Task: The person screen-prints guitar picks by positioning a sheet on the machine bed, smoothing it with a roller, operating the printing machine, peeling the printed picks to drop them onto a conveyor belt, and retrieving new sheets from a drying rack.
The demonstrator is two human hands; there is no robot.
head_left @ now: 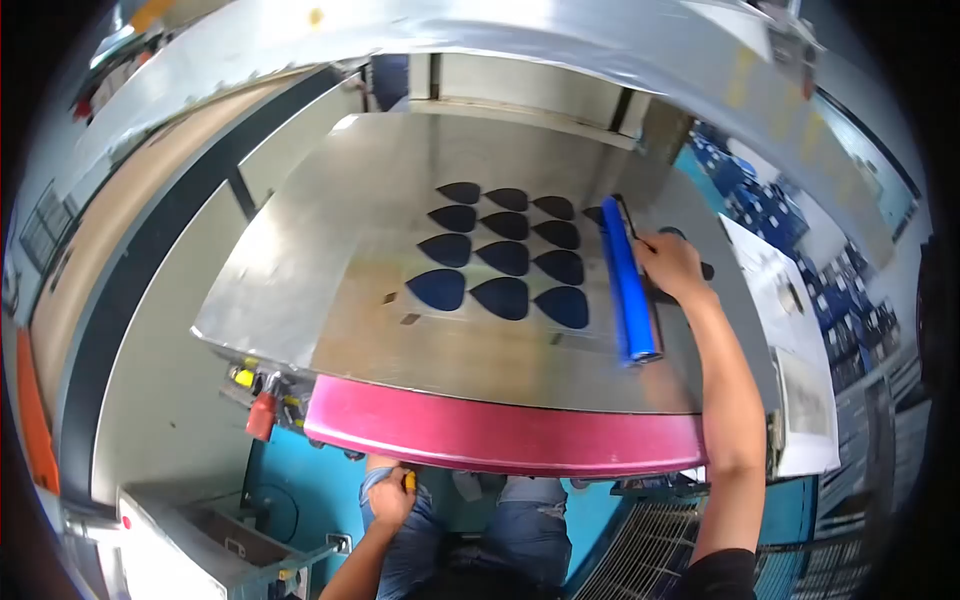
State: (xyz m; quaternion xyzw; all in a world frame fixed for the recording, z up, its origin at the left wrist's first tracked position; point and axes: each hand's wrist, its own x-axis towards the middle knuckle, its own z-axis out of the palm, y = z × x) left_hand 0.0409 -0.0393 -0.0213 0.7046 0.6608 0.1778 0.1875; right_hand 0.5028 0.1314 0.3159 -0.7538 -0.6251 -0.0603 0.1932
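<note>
Left of our blue roller point(627, 285), twelve dark pieces point(503, 258) are laid in rows — another sits partly hidden beside it; whether any are rolled, we can't tell. Our right hand point(672, 264) grips the roller; our left hand point(391, 499), well below it, holds a yellow thing point(409, 481).

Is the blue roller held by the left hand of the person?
No, the right hand holds the blue roller, while the left hand is by the person's leg.

Blue roller point(627, 285); leaf-shaped pieces point(504, 257) seemingly navy.
</note>
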